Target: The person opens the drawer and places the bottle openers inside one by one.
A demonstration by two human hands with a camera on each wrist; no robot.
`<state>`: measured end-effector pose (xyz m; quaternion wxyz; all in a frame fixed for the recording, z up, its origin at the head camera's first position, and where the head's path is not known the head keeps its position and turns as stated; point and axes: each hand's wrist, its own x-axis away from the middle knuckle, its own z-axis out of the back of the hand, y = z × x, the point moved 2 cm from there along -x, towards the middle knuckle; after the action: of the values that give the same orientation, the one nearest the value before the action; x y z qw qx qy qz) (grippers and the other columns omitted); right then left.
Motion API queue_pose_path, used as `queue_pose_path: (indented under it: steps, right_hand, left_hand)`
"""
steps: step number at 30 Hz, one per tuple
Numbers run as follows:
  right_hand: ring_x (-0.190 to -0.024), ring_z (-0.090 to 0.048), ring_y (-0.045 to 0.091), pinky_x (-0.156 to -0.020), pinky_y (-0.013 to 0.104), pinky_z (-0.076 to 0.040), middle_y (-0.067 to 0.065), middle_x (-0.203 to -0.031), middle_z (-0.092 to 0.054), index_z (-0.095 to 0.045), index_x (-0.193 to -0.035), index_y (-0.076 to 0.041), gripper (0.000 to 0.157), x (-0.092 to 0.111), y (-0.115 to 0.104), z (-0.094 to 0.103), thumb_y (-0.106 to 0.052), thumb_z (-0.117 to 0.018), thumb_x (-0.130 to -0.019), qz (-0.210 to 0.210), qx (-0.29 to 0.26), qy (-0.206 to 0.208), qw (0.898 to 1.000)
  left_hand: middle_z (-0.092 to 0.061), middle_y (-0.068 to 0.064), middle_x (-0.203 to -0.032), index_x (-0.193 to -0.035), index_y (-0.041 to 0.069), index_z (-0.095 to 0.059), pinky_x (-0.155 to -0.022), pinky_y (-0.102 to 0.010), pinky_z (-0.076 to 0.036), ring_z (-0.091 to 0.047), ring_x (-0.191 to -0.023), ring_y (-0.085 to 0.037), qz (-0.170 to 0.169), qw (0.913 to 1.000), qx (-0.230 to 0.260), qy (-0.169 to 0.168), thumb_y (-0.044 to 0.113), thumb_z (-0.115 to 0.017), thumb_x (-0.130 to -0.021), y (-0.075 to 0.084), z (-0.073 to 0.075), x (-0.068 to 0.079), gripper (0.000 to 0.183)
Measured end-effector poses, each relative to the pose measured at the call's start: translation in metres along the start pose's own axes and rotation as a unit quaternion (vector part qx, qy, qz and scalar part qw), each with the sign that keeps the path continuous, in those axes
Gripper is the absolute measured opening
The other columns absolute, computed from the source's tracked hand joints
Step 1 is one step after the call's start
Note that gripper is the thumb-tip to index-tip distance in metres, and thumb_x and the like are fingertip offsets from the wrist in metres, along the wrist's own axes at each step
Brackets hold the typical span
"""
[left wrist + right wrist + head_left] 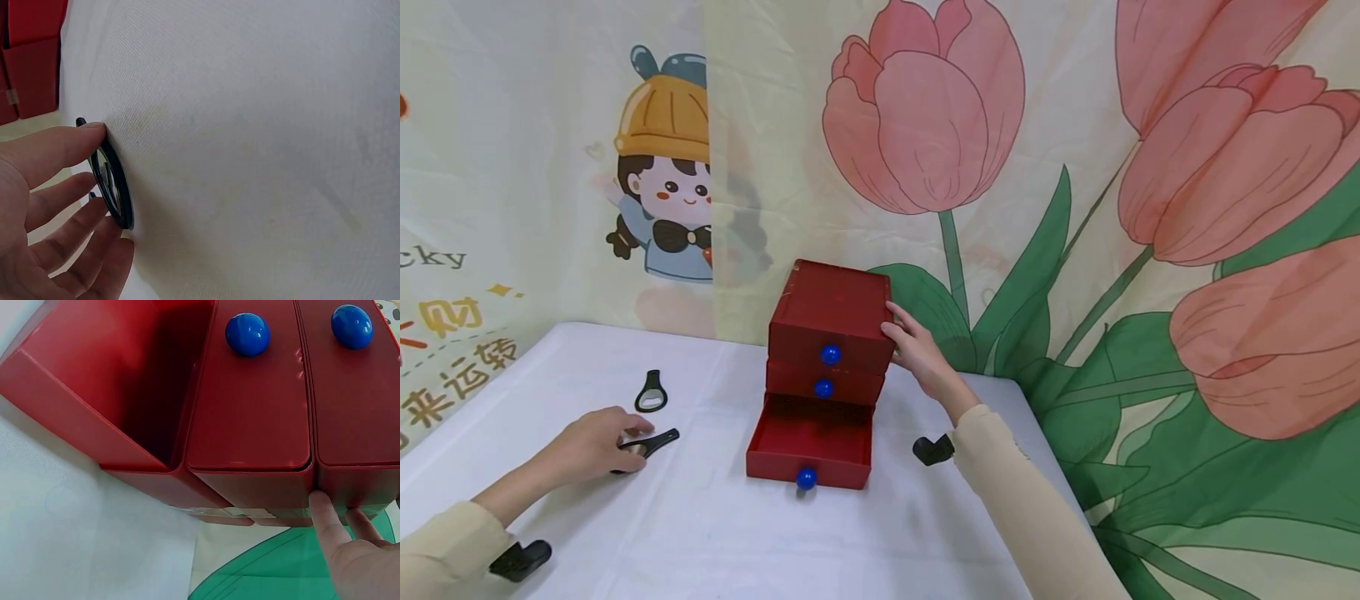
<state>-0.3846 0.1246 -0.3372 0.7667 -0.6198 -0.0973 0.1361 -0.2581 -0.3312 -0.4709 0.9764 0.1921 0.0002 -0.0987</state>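
My left hand (597,442) pinches a black bottle opener (657,443) with an oval ring head, thumb on one side and fingertips at the ring; its ring (112,181) stands tilted at the white cloth in the left wrist view. A second black bottle opener (651,393) lies flat just beyond. In the middle stands a red box of stacked drawers (826,312) with blue round knobs. Its bottom drawer (808,437) is pulled out, with nothing seen inside; the upper two are closed. My right hand (921,354) rests on the box's right side, its extended fingers (328,522) touching the wall.
A white cloth (700,533) covers the table. Behind it hangs a curtain (925,133) printed with tulips and a cartoon figure. Black wrist-worn pieces sit at both sleeves (1022,492).
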Motion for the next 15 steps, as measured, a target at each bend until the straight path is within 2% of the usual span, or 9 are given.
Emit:
queue_pose_path:
  steps: [15]
  right_hand:
    - [-0.145,-0.051,0.033,-0.117,0.052,-0.046,0.009,-0.165,-0.042,-0.03,-0.169,-0.03,0.06,0.0011,-0.0016,0.0018,-0.031,-0.052,-0.113,-0.002,0.007,-0.003,1.0]
  left_hand:
    - [-0.071,-0.003,-0.096,-0.107,0.005,-0.077,-0.077,-0.046,-0.055,-0.064,-0.088,-0.023,-0.015,0.9998,0.007,-0.005,0.018,-0.089,-0.078,0.0032,0.0052,-0.0039,0.034]
